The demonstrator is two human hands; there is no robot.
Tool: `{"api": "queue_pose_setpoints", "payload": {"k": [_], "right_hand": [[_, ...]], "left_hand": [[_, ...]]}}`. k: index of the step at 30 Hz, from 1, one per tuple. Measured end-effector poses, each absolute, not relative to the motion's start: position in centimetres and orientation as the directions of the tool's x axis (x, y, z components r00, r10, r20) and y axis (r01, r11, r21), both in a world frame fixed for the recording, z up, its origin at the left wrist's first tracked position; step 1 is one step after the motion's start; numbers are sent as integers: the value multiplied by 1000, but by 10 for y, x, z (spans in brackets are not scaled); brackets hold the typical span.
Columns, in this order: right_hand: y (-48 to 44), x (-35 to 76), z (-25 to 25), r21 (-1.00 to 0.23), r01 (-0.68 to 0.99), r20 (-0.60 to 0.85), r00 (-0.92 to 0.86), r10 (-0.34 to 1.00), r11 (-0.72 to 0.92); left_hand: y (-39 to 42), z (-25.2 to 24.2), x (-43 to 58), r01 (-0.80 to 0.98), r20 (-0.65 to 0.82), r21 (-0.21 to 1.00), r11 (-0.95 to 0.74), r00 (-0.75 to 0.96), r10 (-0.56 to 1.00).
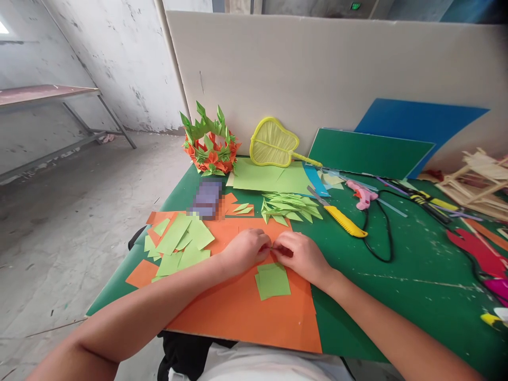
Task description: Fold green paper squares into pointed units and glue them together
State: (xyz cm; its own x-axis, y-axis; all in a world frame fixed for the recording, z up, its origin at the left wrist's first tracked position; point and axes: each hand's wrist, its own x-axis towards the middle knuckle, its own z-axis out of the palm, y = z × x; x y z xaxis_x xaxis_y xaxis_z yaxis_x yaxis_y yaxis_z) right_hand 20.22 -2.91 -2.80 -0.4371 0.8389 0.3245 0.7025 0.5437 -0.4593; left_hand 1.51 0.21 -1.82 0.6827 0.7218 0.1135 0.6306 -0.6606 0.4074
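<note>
My left hand (248,250) and my right hand (300,253) meet above a large orange sheet (242,317), fingertips pinched together. Between them only a tiny sliver shows, perhaps folded paper; the fingers hide the rest. Just below my right hand lie a couple of green paper squares (273,281). Loose green squares (174,238) are scattered left of my left hand, with an orange square (142,273) near them. Beyond my hands is a pile of folded green paper leaves (293,206). A few more folded leaves (242,208) rest on orange scraps to its left.
Behind stand an orange and green paper crown-like ring (210,153) and a yellow leaf-shaped fan (273,142). A yellow utility knife (345,221), blade out, lies near a pink glue gun (361,194) with a looping black cord. A blurred phone-like object (207,198) sits left.
</note>
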Motion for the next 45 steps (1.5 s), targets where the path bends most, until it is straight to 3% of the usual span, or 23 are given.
{"api": "queue_pose_setpoints", "payload": {"k": [4,11,21,27,36,41,45], "right_hand": [[-28,201,-27,-509,703,280,-409,869,496],[-25,200,-27,-612,705,167,-328,930,359],[-20,205,-31,-725,615,136,-313,940,310],[-18,206,-32,-678,650,160,-324,933,342],[-17,204,-31,-663,675,151,-304,941,324],[-20,202,-30,-642,673,183,-331,926,367],[-21,202,-28,-603,664,233,-385,893,443]], "left_hand": [[2,-18,16,643,107,405,-650,672,733],[0,-10,23,725,29,301,-620,643,766],[-1,-3,27,808,-47,225,-544,566,823],[5,-7,22,806,-59,352,-475,526,848],[10,-13,14,718,22,462,-521,578,816],[11,-14,13,682,82,441,-584,617,782],[5,-14,16,687,112,353,-635,643,757]]}}
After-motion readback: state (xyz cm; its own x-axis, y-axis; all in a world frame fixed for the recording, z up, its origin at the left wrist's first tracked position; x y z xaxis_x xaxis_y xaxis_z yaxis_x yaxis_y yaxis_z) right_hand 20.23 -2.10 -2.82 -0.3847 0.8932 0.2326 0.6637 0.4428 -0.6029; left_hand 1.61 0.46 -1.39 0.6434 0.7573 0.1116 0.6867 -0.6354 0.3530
